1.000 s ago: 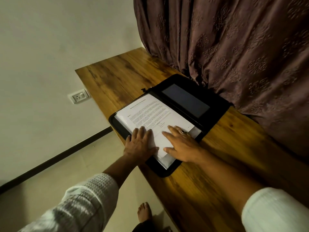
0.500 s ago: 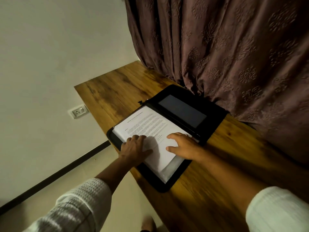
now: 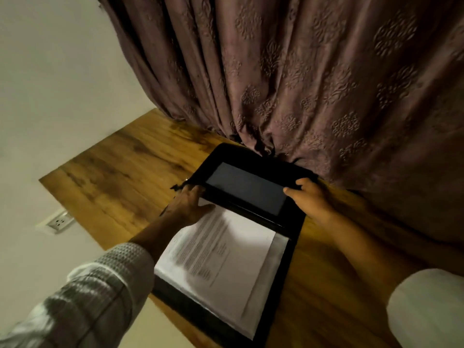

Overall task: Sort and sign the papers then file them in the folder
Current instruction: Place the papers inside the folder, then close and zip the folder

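One black folder [image 3: 233, 153] is lying open on the wooden counter [image 3: 120, 182], its two halves running from 6 o'clock to 12 o'clock. One stack of papers [image 3: 226, 252] is sitting on the near half at 6 o'clock, with a printed sheet uppermost; the number of sheets cannot be counted, and the text is too blurred to read. Two hands are reaching to the far half at 12 o'clock. The right hand [image 3: 310, 199] is gripping that half's 3 o'clock edge, thumb lying on its inner face and fingers curling behind it. The left hand [image 3: 187, 205] is touching the 9 o'clock edge, its thumb spreading over the top corner of the papers; whether its fingers are closing round the edge cannot be told. One patterned curtain [image 3: 301, 84] is hanging from 12 to 3 o'clock, its hem touching the folder's far edge and covering the counter behind it. One wall socket [image 3: 58, 222] is showing at 8 o'clock, beyond the counter's edge. Two light sleeves are entering at 7 o'clock [image 3: 82, 297] and 4 o'clock [image 3: 426, 305].
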